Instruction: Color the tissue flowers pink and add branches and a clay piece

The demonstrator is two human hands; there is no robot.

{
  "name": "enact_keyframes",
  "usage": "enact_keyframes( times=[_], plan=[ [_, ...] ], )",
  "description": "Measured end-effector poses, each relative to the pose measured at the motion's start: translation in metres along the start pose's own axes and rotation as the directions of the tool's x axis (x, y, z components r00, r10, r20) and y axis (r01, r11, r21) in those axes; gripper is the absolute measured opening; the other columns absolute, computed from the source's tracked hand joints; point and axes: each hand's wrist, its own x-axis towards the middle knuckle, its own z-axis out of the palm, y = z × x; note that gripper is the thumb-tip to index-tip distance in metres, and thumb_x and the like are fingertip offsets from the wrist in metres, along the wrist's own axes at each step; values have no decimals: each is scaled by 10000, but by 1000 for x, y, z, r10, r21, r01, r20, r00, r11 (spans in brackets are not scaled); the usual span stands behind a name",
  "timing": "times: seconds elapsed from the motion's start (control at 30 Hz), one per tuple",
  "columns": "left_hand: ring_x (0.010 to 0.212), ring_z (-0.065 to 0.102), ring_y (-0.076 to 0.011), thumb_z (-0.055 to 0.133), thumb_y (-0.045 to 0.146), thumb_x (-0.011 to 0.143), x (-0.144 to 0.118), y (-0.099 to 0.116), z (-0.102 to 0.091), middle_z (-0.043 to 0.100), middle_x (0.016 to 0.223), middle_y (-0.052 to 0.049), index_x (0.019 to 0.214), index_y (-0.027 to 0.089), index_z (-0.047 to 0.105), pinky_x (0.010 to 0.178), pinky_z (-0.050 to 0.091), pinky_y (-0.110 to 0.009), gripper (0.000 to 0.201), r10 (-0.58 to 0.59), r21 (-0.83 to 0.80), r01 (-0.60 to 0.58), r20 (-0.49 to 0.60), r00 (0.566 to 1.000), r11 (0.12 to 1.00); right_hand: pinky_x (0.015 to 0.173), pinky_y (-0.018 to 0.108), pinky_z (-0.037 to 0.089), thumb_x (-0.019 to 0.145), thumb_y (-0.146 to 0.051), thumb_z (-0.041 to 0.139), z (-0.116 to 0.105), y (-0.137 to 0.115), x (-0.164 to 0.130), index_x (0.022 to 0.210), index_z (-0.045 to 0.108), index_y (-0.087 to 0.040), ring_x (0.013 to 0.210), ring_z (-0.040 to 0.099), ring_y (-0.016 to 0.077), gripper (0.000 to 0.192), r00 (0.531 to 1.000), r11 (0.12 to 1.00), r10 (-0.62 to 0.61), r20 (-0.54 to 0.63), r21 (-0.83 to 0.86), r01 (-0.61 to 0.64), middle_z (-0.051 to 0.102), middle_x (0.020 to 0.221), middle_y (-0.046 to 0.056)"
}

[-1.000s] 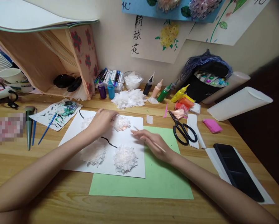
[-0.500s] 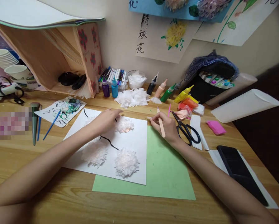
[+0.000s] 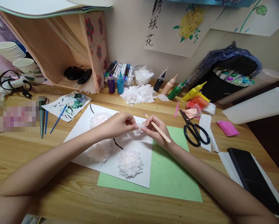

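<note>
Pinching now together, both hands: left hand (image 3: pixel 119 124) and stick-holding right hand (image 3: pixel 157 130) on tissue scrap (image 3: pixel 139 129).

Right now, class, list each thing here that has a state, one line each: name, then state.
Left hand: pinching the tissue scrap.
Right hand: holding the wooden stick, touching the scrap.
Tissue scrap: crumpled, held above the white sheet.
Wooden stick: tilted.
Scissors: closed, lying flat.
Green bottle: capped, leaning.
</note>
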Motion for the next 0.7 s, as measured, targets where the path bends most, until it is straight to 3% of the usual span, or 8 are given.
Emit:
enact_keyframes(
  times=[0.07, 0.17, 0.27, 0.43, 0.53, 0.63, 0.7],
  plan=[
    [696, 597, -144, 544, 355, 800, -1, -2, 0, 692, 772, -25, 784, 162, 655, 610, 406, -244, 223, -16, 24, 15, 24, 1000, 1000, 493, 223, 447, 649, -364, 777, 0, 1, -2, 754, 453, -205, 534, 528, 88, 376, 1000, 998, -14, -1, -65, 14, 575, 683, -31],
    [645, 579, -141, 538, 353, 795, -4, -1, 0, 686, 737, -28, 770, 164, 664, 568, 377, -245, 228, -44, 124, 36, 64, 997, 992, 584, 259, 495, 662, -341, 769, 1, 1, -4, 768, 436, -211, 629, 583, 119, 373, 998, 991, -54, 15, -120, 55, 630, 768, 8],
    [624, 563, -140, 528, 349, 799, -7, 1, 3, 691, 755, -39, 757, 171, 670, 551, 351, -250, 231, -66, 254, 59, 19, 998, 966, 643, 282, 505, 700, -309, 741, 4, 1, -6, 769, 414, -218, 685, 601, 136, 347, 993, 977, -115, 19, -177, 117, 648, 792, 25],
    [624, 568, -149, 498, 327, 804, -7, 0, 9, 699, 750, -53, 726, 169, 671, 546, 336, -257, 247, -24, 405, 51, -74, 997, 913, 591, 262, 461, 745, -298, 699, 6, 5, -9, 766, 413, -221, 610, 559, 116, 297, 975, 907, -220, 8, -366, 208, 619, 762, 0],
    [684, 589, -173, 489, 280, 799, -5, -2, 12, 697, 756, -61, 733, 159, 675, 577, 354, -269, 231, 22, 484, 42, -126, 992, 874, 569, 267, 428, 862, -391, 549, 3, 9, -11, 846, 464, -225, 573, 524, 120, 187, 956, 876, -294, -12, -404, 265, 565, 691, -21],
    [706, 589, -181, 491, 244, 791, -4, -3, 15, 688, 747, -59, 733, 160, 671, 591, 364, -277, 207, 65, 527, 30, -161, 985, 849, 624, 309, 432, 951, -451, 299, 0, 11, -14, 1070, 499, -235, 617, 525, 150, 318, 912, 842, -411, 18, -375, 387, 529, 692, -8],
    [698, 584, -181, 490, 227, 787, -3, -4, 17, 681, 735, -59, 726, 159, 667, 589, 366, -279, 200, 87, 551, 27, -181, 980, 834, 653, 324, 427, 959, -415, 275, -1, 11, -16, 1086, 515, -234, 642, 517, 161, 327, 870, 782, -488, 72, -408, 472, 514, 703, 3]
  ],
)
